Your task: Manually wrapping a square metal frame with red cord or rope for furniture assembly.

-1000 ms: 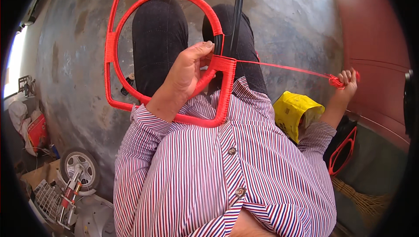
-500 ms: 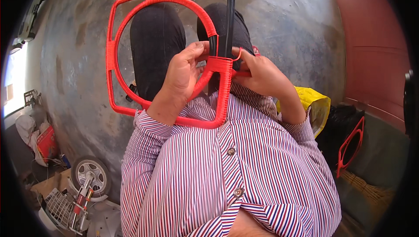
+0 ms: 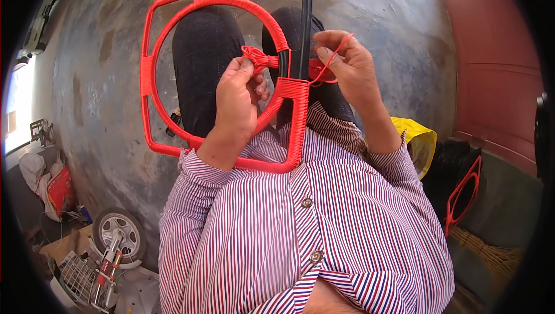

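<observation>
A squarish black frame (image 3: 293, 88) with an inner ring, mostly wrapped in red, is over my dark-trousered thighs (image 3: 207, 62). My left hand (image 3: 236, 94) pinches bunched red cord (image 3: 260, 58) inside the ring. My right hand (image 3: 355, 71) is half curled, a strand across its thumb; I can't tell whether it grips. Markings on the red package (image 3: 59, 191) at far left are too small to read.

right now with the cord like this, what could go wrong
The loose loops of the red cord bundle, pinched by the left hand, could tangle or snag on the frame. The slack strand at the right hand might let the red windings beside the bare black section loosen.
</observation>
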A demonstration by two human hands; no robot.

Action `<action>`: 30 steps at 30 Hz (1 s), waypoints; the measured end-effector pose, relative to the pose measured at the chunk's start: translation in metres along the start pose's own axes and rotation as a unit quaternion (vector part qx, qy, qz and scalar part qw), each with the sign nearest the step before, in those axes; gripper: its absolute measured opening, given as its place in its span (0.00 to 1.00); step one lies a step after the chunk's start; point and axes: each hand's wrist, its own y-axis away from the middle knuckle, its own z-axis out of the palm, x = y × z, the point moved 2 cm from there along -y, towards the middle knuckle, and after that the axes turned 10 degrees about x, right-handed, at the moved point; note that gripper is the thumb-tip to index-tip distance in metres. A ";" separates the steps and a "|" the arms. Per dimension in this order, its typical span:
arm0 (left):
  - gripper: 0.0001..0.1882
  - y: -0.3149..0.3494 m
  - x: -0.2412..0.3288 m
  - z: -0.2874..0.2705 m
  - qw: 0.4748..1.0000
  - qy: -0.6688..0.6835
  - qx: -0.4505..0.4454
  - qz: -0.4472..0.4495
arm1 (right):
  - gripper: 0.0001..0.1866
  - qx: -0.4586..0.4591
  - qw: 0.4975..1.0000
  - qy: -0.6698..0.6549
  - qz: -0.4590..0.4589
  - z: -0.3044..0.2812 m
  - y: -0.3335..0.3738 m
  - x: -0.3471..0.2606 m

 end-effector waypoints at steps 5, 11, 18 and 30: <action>0.09 0.015 0.006 0.009 0.981 -0.104 -0.040 0.160 | 0.16 -0.010 0.892 0.275 -0.358 0.025 0.009 -0.042; 0.11 0.022 0.007 0.009 0.969 -0.097 -0.102 0.202 | 0.13 -0.048 0.934 0.170 -0.310 0.031 0.005 -0.036; 0.14 0.012 0.008 0.005 0.990 -0.055 -0.076 0.105 | 0.09 -0.165 0.903 0.365 -0.152 -0.050 -0.003 -0.052; 0.19 0.007 0.002 0.020 0.990 -0.110 -0.085 -0.028 | 0.10 0.113 0.907 -0.404 0.034 -0.205 -0.018 -0.003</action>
